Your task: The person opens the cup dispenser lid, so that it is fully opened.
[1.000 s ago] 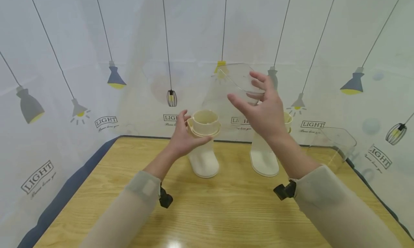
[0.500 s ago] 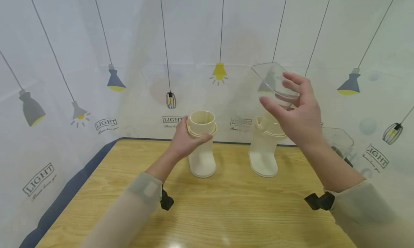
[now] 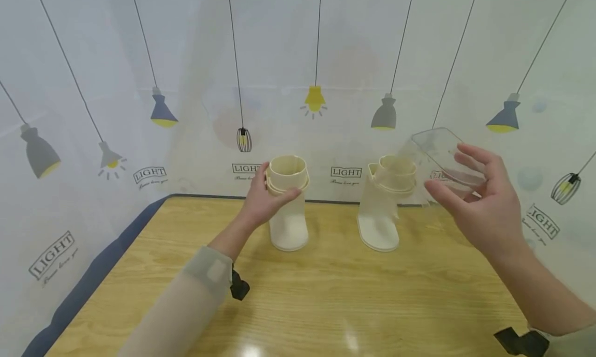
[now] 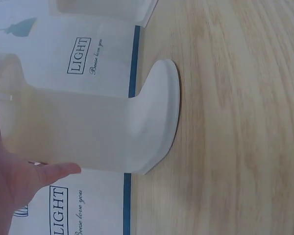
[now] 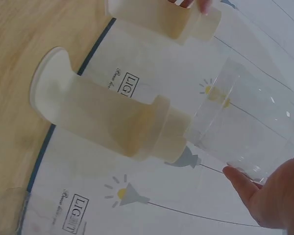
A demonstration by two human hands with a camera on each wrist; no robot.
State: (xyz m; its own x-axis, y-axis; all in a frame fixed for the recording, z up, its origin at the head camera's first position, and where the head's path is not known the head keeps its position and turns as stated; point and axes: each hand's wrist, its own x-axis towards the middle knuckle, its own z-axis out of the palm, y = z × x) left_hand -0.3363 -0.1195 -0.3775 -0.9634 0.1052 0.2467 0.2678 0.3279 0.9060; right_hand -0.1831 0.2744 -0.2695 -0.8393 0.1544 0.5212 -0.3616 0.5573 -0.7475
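Observation:
Two cream plastic stands with rounded feet and ring-shaped tops stand upright on the table. My left hand grips the left stand just under its ring, the thumb across the front; the left wrist view shows this stand's foot flat on the wood. To the right of the right stand, my right hand holds a clear plastic container in the air, fingers and thumb around its side. In the right wrist view the clear container overlaps the edge of the right stand's ring.
The wooden table ends in a dark blue edge against a white cloth printed with lamps. Another clear piece sits on the table at the lower left of the right wrist view.
My right hand has carried the clear container rightward, past the right stand, and finally lower. My left hand has tightened round the left stand's top. Both stands have kept their places.

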